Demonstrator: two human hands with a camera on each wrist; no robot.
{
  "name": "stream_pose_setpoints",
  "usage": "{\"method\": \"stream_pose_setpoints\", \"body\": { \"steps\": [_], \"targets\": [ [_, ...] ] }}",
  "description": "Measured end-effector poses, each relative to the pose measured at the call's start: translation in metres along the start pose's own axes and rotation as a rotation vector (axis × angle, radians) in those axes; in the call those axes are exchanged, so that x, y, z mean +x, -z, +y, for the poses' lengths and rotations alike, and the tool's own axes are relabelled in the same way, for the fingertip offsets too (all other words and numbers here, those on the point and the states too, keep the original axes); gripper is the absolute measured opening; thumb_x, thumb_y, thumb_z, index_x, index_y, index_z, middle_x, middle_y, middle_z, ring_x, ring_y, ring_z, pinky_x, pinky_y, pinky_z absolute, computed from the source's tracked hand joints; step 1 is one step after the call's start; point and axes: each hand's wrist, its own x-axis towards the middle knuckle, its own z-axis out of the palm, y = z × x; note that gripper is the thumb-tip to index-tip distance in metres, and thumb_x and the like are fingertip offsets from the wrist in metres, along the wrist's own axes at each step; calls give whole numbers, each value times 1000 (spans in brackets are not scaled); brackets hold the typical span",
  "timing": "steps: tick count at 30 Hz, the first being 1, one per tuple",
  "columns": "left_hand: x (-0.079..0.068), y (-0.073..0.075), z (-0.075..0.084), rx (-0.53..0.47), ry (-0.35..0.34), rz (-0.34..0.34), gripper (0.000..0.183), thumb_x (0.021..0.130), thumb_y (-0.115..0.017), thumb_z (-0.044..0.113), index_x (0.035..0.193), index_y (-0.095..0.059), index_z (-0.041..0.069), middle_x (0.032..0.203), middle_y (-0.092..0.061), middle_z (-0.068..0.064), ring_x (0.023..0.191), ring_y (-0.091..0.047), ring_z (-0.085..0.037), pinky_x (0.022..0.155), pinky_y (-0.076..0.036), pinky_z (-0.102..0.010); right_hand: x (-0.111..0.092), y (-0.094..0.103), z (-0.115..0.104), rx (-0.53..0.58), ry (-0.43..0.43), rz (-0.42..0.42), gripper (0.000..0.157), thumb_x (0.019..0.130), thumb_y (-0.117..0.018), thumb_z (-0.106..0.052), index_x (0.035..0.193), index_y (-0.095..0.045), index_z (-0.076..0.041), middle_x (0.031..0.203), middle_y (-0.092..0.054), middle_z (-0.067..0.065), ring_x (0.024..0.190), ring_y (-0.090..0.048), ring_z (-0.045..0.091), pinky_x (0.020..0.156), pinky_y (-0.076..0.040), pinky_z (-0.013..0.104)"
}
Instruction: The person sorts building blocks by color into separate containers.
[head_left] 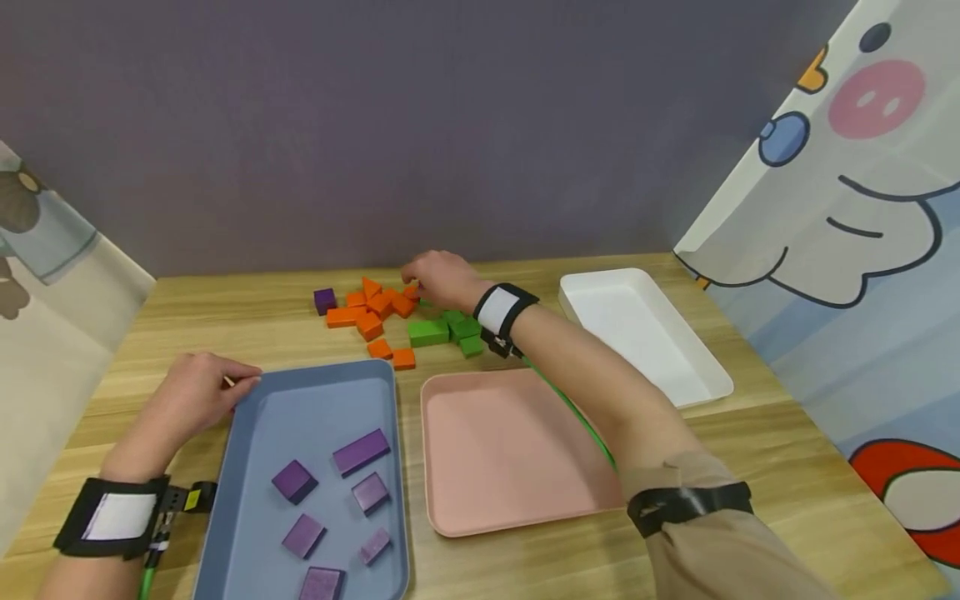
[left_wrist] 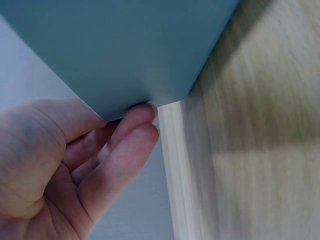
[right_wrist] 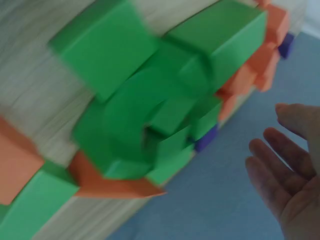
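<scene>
Blocks (head_left: 362, 452), six and all purple, lie spread out in a blue tray (head_left: 311, 417) at the left of the wooden table (head_left: 525, 567), the nearest cut by the head view's lower edge. The left hand (head_left: 197, 387) pinches this tray's far left corner between thumb and fingers. Beyond the tray, orange blocks (head_left: 346, 317) sit in a loose heap, with green blocks (head_left: 428, 333) just right of them and a purple block (head_left: 325, 301) at their left side. The right hand (head_left: 444, 279) is above the far side of this group, its grasp loose: in the right wrist view the fingers are lightly bent and hold nothing, near another purple block (right_wrist: 206, 139) beside the green ones. A pink tray (head_left: 510, 450) stands right of the blue one, partly hidden by the right forearm (head_left: 600, 375), and a white tray (head_left: 637, 333) farther right. Behind rises a grey panel (head_left: 450, 125); a cartoon-printed sheet (head_left: 885, 275) covers the right side.
</scene>
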Motion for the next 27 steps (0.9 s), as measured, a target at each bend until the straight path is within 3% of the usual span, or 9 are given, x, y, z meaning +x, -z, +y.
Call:
{"method": "stream_pose_setpoints", "body": {
  "steps": [6, 17, 24, 27],
  "targets": [
    [0, -1, 1, -12, 4, 0, 21, 85, -66, 9, 99, -73, -5, 83, -71, -20, 54, -47, -12, 45, -36, -24, 3, -10, 20, 5, -60, -43, 27, 91, -62, -14, 118, -68, -14, 117, -67, 8, 104, -61, 21, 90, -49, 35],
    [-4, 2, -2, 4, -4, 6, 20, 84, -67, 8, 98, -74, -5, 81, -71, -20, 51, -43, -10, 44, -34, -24, 17, -21, 19, 21, -129, -173, 49, 94, -48, 6, 135, -57, -19, 136, -57, 4, 128, -49, 23, 108, -39, 35],
    [-4, 1, -3, 4, 1, 2, 20, 85, -67, 9, 99, -74, -4, 70, -67, -8, 47, -38, -10, 43, -31, -24, 22, -33, 29, 34, -153, -188, 50, 90, -55, 5, 133, -58, -20, 136, -58, 5, 127, -50, 23, 108, -38, 35],
    [-2, 1, -1, 1, 7, 3, 21, 85, -67, 9, 99, -73, -4, 69, -66, -6, 45, -37, -10, 42, -30, -24, 22, -32, 33, 34, -150, -167, 48, 91, -52, 6, 130, -61, -19, 132, -61, 6, 123, -54, 24, 105, -41, 34]
  ]
}}
